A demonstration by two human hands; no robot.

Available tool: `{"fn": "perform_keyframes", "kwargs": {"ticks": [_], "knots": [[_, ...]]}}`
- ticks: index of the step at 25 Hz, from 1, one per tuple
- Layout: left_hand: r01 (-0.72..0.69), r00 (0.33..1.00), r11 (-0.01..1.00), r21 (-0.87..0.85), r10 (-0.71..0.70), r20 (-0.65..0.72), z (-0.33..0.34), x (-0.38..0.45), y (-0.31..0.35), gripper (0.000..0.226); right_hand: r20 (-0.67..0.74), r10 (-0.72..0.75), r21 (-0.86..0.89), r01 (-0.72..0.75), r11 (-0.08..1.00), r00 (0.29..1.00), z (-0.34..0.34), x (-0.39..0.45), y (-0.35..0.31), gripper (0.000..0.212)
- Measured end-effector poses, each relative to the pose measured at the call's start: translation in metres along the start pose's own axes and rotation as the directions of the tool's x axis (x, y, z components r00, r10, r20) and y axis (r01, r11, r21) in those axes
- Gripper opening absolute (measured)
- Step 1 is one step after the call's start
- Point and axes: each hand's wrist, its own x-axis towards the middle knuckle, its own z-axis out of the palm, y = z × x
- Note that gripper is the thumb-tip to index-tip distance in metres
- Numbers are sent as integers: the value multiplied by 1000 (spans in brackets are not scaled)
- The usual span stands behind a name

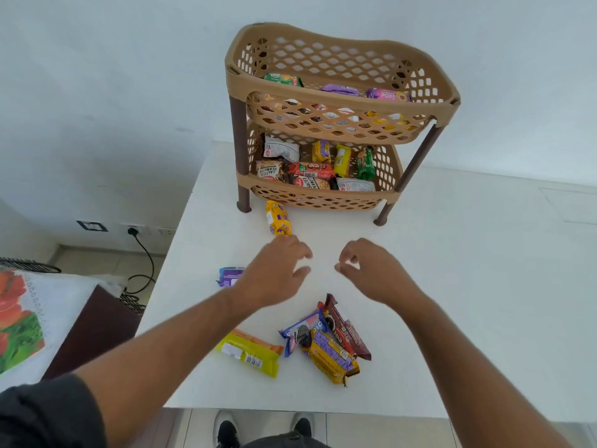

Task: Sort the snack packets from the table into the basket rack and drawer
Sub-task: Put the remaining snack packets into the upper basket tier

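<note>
A tan two-tier basket rack [342, 53] stands at the far side of the white table [468, 286], with several snack packets in both tiers. A yellow packet [277, 218] lies just in front of the rack. My left hand [274, 273] hovers over the table below that packet, fingers spread and empty. My right hand [371, 270] hovers beside it, fingers loosely curled, holding nothing. A purple packet [228, 275] peeks out left of my left wrist. Nearer me lie a yellow-green packet [248, 352], a blue Oreo packet [302, 331], a yellow-purple packet [329, 355] and a maroon packet [347, 328].
The table's left edge drops to a floor with a wall socket and black cable [142, 250]. A dark side cabinet [93, 331] with a floral cloth [29, 321] stands at lower left. My shoes [265, 428] show below the near edge.
</note>
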Motion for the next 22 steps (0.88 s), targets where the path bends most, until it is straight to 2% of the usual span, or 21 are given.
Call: {"fn": "perform_keyframes", "kwargs": {"ticks": [4,8,10,12,16,22], "knots": [[-149,969,988,-32,152,195,28,-31,26,43,174,103,-6,-103,995,979,36,-18,15,28],[-293,908,954,-68,299,293,51,-50,33,52,322,232,29,-255,967,918,57,-32,24,47],[-371,868,928,-37,361,342,63,-57,34,62,367,251,27,-280,960,896,65,-37,25,51],[-445,834,895,18,407,373,72,-62,35,69,370,256,37,-289,956,893,70,-40,25,48],[-566,777,815,126,476,412,81,-64,36,68,379,265,14,-291,957,887,73,-38,26,38],[-587,763,799,133,491,420,86,-58,40,64,397,255,-31,-265,964,882,74,-35,31,19]]}}
